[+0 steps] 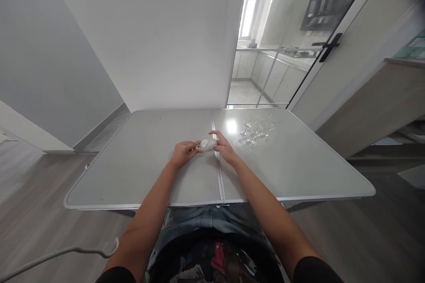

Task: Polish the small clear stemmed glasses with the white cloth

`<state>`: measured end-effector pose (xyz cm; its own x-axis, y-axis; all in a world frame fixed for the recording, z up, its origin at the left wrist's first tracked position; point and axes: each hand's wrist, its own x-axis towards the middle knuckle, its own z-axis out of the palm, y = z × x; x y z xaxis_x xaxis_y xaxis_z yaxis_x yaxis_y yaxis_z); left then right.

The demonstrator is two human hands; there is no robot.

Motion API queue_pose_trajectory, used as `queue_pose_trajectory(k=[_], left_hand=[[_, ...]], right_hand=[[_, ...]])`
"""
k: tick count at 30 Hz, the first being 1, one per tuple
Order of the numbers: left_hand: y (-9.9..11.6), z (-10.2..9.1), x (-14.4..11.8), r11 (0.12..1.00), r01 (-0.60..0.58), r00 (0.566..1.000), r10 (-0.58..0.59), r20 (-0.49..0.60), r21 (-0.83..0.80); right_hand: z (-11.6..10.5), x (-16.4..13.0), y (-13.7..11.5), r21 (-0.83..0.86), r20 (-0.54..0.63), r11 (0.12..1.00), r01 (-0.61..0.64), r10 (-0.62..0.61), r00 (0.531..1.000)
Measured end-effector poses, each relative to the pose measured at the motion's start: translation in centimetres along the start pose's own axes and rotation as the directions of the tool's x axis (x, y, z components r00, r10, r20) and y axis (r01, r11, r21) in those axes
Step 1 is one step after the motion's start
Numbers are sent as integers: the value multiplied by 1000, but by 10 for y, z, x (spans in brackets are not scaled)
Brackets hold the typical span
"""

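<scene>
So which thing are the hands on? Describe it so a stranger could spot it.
On the grey folding table, find the centre seam. A small white oval object lies there, between the left hand and right hand. Unlike the clear glass pieces further right, it is opaque.

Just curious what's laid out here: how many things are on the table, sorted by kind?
Small white oval object, held between left hand and right hand: 1
Pile of small clear glassy pieces, too blurred to count singly: 1
Total on the table: 2
</scene>
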<state>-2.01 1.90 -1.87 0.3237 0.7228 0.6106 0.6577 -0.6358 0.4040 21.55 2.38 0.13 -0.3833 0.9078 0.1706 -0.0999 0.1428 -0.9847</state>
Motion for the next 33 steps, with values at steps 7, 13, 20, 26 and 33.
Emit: queue_pose_trajectory(k=[7, 13, 20, 26, 33], left_hand=[[0, 5, 2, 983, -97, 994, 90, 55, 153], [16, -3, 3, 894, 258, 966, -242, 91, -367], [17, -10, 8, 684, 532, 827, -295, 478, -498], [9, -4, 4, 995, 82, 996, -83, -20, -54], [15, 0, 5, 978, 170, 985, -165, 47, -118]], right_hand=[[1, 8, 6, 318, -195, 898, -304, 375, 906], [-1, -3, -6, -60, -33, 991, 118, -120, 992], [-6, -9, -8, -231, 85, 936, 267, -254, 964], [-6, -4, -16, 93, 92, 996, 13, -21, 996], [-3, -1, -14, 175, -47, 983, -56, 65, 997]])
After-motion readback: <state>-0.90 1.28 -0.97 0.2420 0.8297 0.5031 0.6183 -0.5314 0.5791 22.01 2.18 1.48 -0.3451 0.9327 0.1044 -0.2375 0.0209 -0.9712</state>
